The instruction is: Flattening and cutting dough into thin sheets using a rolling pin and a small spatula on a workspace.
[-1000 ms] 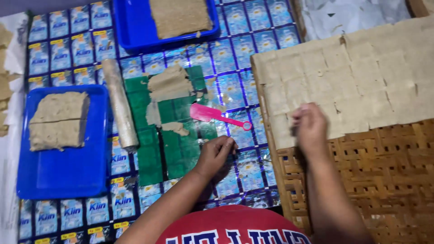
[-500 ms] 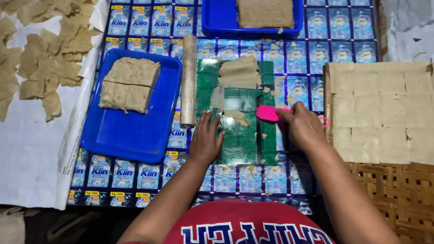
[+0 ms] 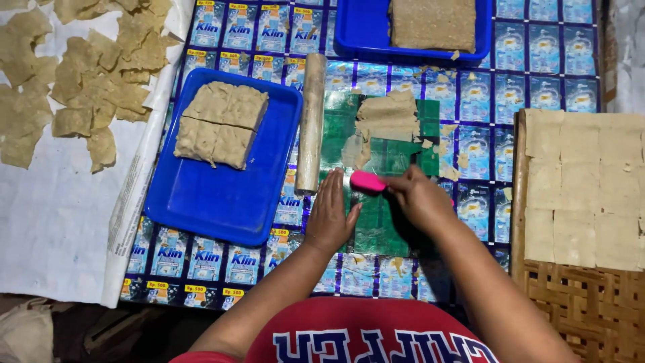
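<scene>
Pink scraper [image 3: 368, 181] in right hand [image 3: 420, 200]; left hand [image 3: 330, 216] flat on green sheet [image 3: 376, 225].

I see a bright pink tool [image 3: 367, 181] in my right hand [image 3: 420, 200], at about twelve o'clock from my red shirt [image 3: 363, 333] with its white-edged blue lettering. Beneath lies a glossy green sheet [image 3: 376, 222], smeared with tan dough [image 3: 388, 115]. The mat [image 3: 531, 87] is a repeating grid of blue sachet panels with pale figures. At ten o'clock, a solid blue tray [image 3: 222, 202] carries beige-brown slabs [image 3: 222, 124]. At three o'clock, pale cream squares [image 3: 584, 181] cover a brown woven rack [image 3: 584, 309].
</scene>
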